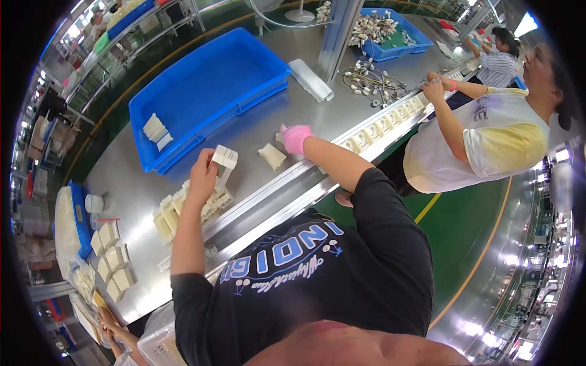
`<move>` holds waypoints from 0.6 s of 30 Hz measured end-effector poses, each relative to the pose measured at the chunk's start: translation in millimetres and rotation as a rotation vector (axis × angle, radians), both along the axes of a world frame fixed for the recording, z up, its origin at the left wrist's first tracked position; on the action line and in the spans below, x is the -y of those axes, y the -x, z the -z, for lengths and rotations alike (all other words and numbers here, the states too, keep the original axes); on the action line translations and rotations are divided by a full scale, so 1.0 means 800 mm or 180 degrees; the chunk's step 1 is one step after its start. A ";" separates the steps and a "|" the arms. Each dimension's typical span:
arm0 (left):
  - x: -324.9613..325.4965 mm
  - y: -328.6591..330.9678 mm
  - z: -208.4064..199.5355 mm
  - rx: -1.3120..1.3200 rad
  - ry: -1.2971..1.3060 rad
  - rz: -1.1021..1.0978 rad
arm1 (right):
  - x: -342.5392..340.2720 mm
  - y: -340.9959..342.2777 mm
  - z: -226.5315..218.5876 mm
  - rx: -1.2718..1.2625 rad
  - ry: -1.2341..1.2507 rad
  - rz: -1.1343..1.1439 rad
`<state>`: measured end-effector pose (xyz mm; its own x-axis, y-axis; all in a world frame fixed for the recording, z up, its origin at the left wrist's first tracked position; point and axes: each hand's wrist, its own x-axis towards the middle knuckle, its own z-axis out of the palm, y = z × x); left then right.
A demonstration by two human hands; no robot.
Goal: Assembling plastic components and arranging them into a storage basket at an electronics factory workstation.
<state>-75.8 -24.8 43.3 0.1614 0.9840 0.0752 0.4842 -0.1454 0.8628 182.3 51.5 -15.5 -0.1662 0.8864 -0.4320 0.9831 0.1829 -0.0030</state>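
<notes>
My left hand (203,179) is closed on a white boxy plastic part (226,157), raised over the steel bench. Below that hand, several cream plastic housings (177,207) stand in a row beside the rail. My right hand (296,139), in a pink glove, is closed at the bench between the blue bin and the rail. A pale thing shows at its fingertips, too small to make out. A cream plastic part (271,157) lies on the bench between my hands, apart from both.
A blue bin (210,85) with a few cream pieces stands ahead. Beside it lies a white bag (311,80). The metal rail (293,177) carries cream parts rightward to a co-worker (482,134). Wired parts (375,79) lie near a post; stacked cream pieces (111,259) stand left.
</notes>
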 end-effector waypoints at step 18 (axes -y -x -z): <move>0.023 -0.080 0.043 0.2300 0.1542 -0.0708 | 0.081 0.029 -0.106 -0.3581 0.1077 0.0767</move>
<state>-11.6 -43.1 9.1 0.0375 0.9371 -0.3471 -0.2272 0.3463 0.9102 159.3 -13.0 69.3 -0.4455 0.8161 -0.3681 0.4076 -0.1812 -0.8950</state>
